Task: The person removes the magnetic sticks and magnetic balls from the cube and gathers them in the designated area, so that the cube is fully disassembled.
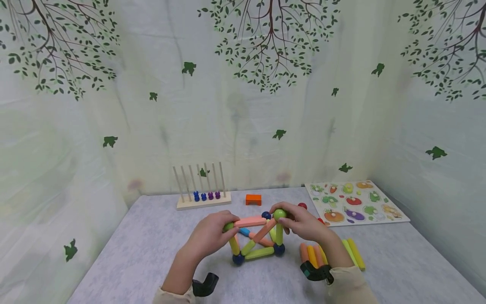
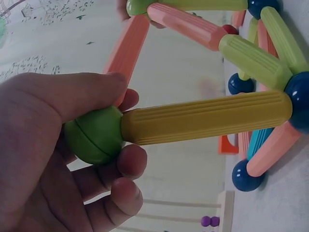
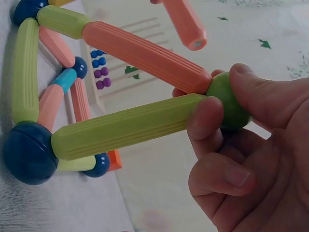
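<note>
A frame of magnetic rods and balls stands on the table. My left hand (image 1: 209, 231) grips a green ball (image 2: 94, 135) at its upper left, the thumb lying against a salmon rod (image 2: 129, 50). From this ball a yellow rod (image 2: 207, 117) runs down to a dark blue ball (image 1: 238, 259). My right hand (image 1: 303, 223) pinches another green ball (image 3: 229, 101), where a light green rod (image 3: 130, 126) and a slanted salmon rod (image 3: 145, 55) meet. In the right wrist view, the upper salmon rod's near end (image 3: 197, 44) is apart from that ball.
Loose rods (image 1: 312, 254) lie beside my right wrist, with a green and a yellow rod (image 1: 357, 254) farther right. Behind stand a peg counting rack (image 1: 203, 203) and an orange block (image 1: 253, 199). A vegetable picture board (image 1: 373, 190) and red balls (image 1: 302, 205) are at the right.
</note>
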